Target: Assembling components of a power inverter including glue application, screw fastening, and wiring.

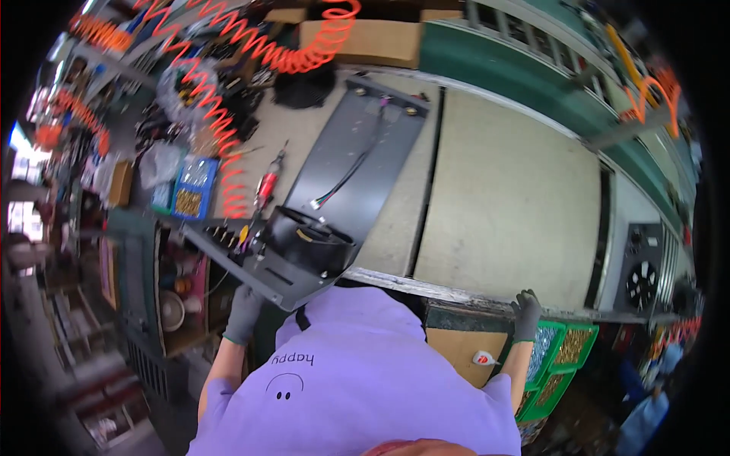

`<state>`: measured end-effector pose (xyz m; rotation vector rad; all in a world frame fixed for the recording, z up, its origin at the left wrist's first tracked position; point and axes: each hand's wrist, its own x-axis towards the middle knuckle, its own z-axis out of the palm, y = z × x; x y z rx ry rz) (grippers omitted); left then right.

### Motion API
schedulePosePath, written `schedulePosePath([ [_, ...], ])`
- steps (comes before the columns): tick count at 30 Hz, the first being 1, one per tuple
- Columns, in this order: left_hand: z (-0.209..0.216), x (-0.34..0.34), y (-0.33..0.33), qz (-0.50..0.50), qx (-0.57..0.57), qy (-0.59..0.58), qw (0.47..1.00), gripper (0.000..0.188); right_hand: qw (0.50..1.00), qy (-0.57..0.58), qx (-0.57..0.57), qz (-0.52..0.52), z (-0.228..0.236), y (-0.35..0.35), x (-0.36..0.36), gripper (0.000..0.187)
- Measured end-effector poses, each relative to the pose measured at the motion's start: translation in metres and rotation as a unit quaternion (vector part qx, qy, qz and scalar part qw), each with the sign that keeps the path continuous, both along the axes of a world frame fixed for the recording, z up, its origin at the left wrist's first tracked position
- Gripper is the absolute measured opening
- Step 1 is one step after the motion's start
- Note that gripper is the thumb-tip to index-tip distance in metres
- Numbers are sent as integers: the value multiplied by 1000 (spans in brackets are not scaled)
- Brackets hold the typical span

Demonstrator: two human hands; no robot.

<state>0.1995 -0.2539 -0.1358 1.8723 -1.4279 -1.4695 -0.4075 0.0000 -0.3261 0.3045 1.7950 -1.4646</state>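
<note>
A long dark grey metal panel [357, 152] lies across the pale workbench [509, 205], its near end overhanging the front edge. A round black fan housing [312, 242] sits on that near end, and a thin cable with a white plug [344, 179] runs along the panel. My left hand [243, 311], in a grey glove, grips the panel's near corner from below. My right hand [526, 311], also gloved, rests against the bench's front edge with nothing in it.
Orange coiled air hoses [222, 121] hang over the bench's left side, above a red power screwdriver [266, 187] and a blue tray of screws [190, 190]. Green bins of fasteners [566, 351] sit below my right hand. Another fan unit [643, 275] stands far right.
</note>
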Motion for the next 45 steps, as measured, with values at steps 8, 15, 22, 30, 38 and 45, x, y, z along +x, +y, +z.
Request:
schedulePosePath([
  [8,81,-58,2,284,-64,283,914,46,793,407,-98,442,13,-309,33,37],
  [15,119,-104,1,328,-53,196,922,50,515,629,52,580,46,-554,114,58],
  [22,124,-114,-12,267,-84,-63,958,36,469,579,103,659,13,-603,130,52],
  [30,119,-107,-33,258,-127,-106,952,31,556,565,182,582,10,-543,90,40],
  [38,92,-59,-73,145,-181,28,972,29,650,618,192,398,116,-422,10,30],
  [45,-14,0,-133,126,18,213,969,33,488,784,294,246,276,-378,26,37],
])
